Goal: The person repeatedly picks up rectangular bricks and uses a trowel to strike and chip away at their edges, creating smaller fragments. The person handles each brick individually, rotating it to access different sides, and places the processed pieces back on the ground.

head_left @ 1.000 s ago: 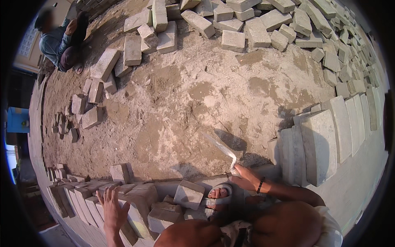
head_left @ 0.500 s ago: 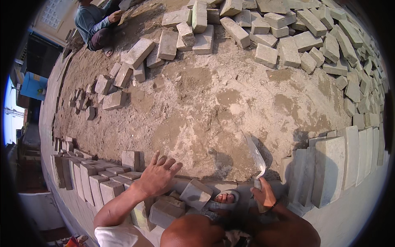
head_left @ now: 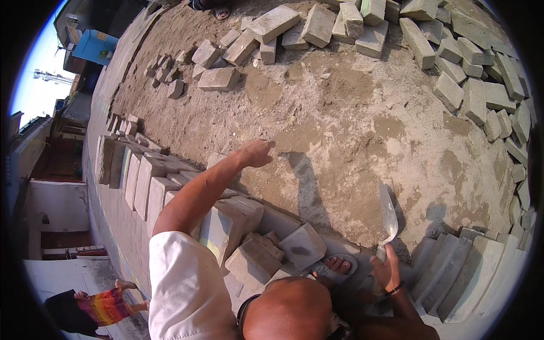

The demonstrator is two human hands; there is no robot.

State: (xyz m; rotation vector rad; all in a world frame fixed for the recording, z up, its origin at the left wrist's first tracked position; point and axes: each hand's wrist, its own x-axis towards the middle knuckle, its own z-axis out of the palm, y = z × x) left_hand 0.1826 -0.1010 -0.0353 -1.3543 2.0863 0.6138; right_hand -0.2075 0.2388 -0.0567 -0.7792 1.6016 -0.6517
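Note:
My left arm reaches out over the sandy ground (head_left: 340, 153). At its end my left hand (head_left: 258, 153) is closed, fingers curled together, with nothing seen in it. Below that arm runs a row of grey paving blocks (head_left: 148, 180) stood on edge. My right hand (head_left: 387, 271) is wrapped round the handle of a pointed trowel (head_left: 389, 212), whose blade tilts up above the sand. Between my hands a loose grey block (head_left: 304, 247) with a dark patch lies beside my sandalled foot (head_left: 338, 264). Another block (head_left: 253, 262) rests left of it.
Blocks stand on edge in a stack (head_left: 453, 272) at my right. A large heap of loose blocks (head_left: 473, 99) covers the far right, and more blocks (head_left: 275, 24) lie scattered at the far side. A co-worker's foot (head_left: 222, 12) shows at the top; a person in bright clothing (head_left: 105, 307) is lower left.
My left hand has gone from spread fingers to closed and stretched further out over the sand. My view has swung left, so the scene shifts right. The trowel stays in my right hand.

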